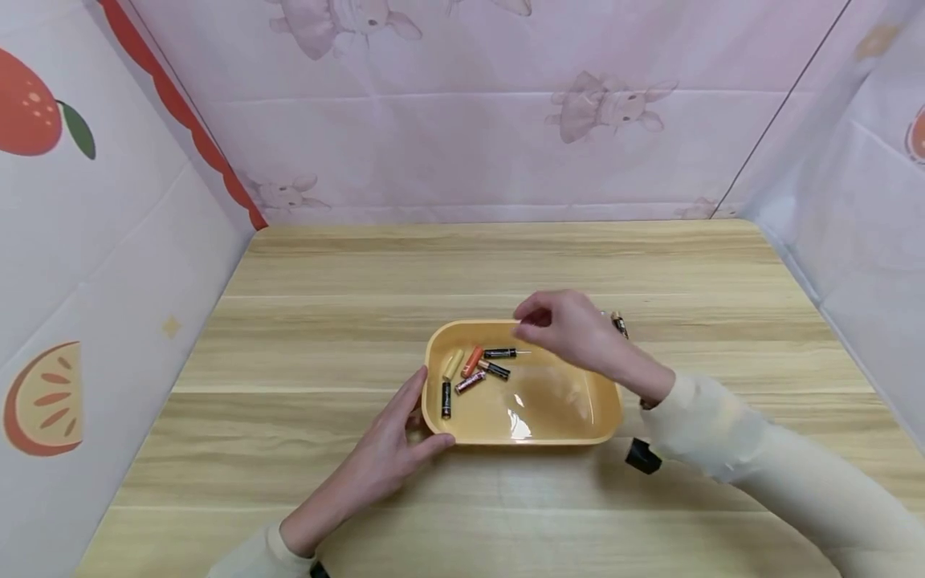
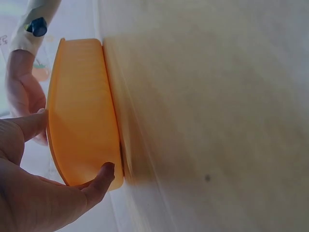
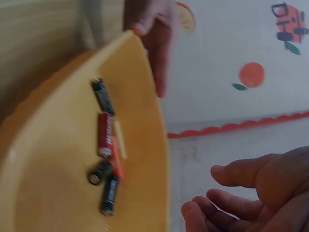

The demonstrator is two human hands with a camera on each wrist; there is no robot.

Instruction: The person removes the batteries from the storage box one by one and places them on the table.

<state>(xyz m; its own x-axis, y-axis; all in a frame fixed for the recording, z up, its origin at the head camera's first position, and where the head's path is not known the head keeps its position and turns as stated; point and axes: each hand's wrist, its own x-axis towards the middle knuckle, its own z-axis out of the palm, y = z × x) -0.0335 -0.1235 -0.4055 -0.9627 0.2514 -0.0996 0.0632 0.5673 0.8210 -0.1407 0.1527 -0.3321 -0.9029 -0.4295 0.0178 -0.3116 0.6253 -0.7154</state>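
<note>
A shallow yellow plastic tub (image 1: 556,409) sits on the table with several batteries inside, gathered at its left end. Among them are an orange battery (image 1: 473,361), a yellow battery (image 1: 454,365), a dark red battery (image 3: 104,135) and black batteries, one of them upright in the head view (image 1: 446,400). My left hand (image 1: 386,453) grips the tub's left end, thumb at the near corner of the rim. Above the back rim hovers my right hand (image 1: 567,325), fingers loosely bent; the right wrist view shows nothing between thumb and fingers.
Beyond my right hand a black battery with a copper-coloured end (image 1: 619,324) lies on the wooden table (image 1: 303,321); the hand partly hides that spot. Printed cloth walls (image 1: 462,152) stand behind the table and at both sides.
</note>
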